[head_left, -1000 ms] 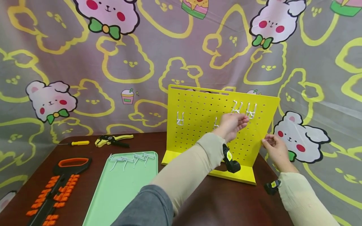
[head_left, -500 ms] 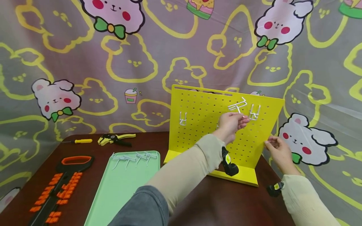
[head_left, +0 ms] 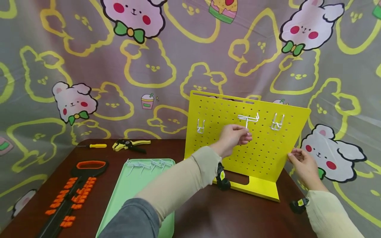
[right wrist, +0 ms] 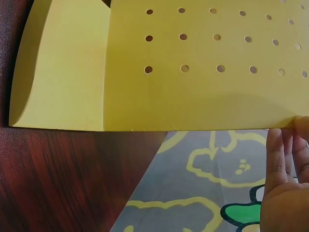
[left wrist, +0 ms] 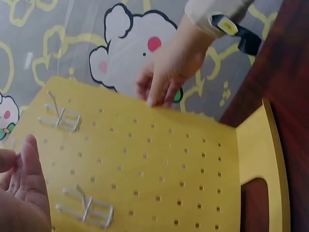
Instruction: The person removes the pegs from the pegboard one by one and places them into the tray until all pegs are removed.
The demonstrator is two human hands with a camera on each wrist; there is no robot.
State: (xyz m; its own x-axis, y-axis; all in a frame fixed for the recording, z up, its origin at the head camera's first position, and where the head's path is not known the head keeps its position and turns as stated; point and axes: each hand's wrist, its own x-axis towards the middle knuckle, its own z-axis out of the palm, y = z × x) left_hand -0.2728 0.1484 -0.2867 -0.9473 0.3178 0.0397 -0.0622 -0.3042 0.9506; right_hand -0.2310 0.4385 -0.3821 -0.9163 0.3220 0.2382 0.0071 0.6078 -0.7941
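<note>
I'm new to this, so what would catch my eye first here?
Probably the yellow pegboard standing on the dark table, right of centre. In front of it, the left hand holds a white hook; the right hand holds the pegboard's right edge. A cartoon-print curtain hangs behind.

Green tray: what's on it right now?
Several white wire hooks lie clustered at the far end of the green tray. The left sleeve hides part nearer the camera, so anything beneath can't be seen.
</note>
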